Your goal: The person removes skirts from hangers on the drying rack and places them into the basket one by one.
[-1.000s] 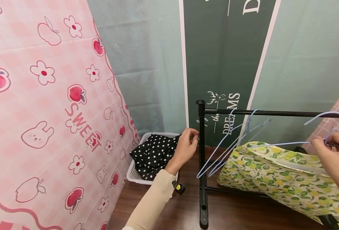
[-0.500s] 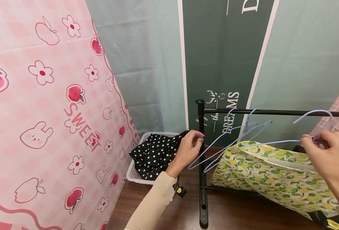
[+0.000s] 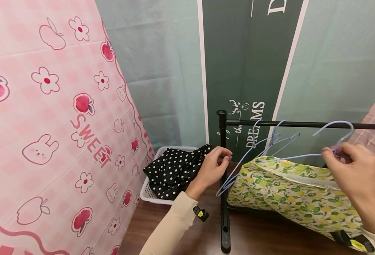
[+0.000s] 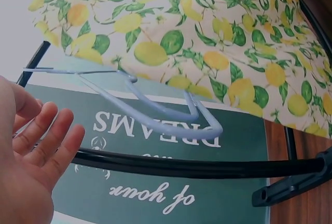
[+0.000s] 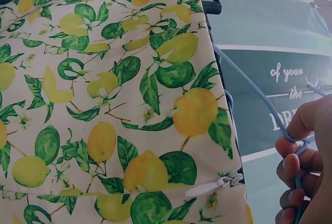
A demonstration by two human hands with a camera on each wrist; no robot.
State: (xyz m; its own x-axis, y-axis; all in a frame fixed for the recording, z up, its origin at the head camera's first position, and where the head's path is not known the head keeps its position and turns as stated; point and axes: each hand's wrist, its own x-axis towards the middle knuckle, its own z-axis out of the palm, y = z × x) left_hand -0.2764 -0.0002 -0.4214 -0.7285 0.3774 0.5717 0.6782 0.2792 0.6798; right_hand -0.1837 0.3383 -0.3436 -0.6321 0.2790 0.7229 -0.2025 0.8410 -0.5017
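Note:
My right hand [image 3: 354, 166] pinches a light blue clothes hanger [image 3: 338, 122] at the base of its hook. From this hanger hangs a lemon-print garment [image 3: 292, 198], its top opening facing up and its body sloping down to the right. A white zip [image 5: 220, 182] shows on its side in the right wrist view. My left hand [image 3: 211, 166] is in the air near the rack's left post, fingers loosely bent, with nothing visible in them. Beyond it, more blue hangers [image 4: 150, 125] hang on the black rail [image 3: 302, 124].
A white basket [image 3: 146, 193] holding a black polka-dot cloth [image 3: 171, 173] sits on the wooden floor [image 3: 194, 233], left of the rack post [image 3: 223, 141]. A pink printed curtain [image 3: 47, 117] borders the left side, and a green curtain [image 3: 162, 71] hangs behind.
My right hand has moved left along the rail, bringing the hanger and lemon-print garment with it. My left hand has shifted slightly right and down, in front of the rack post.

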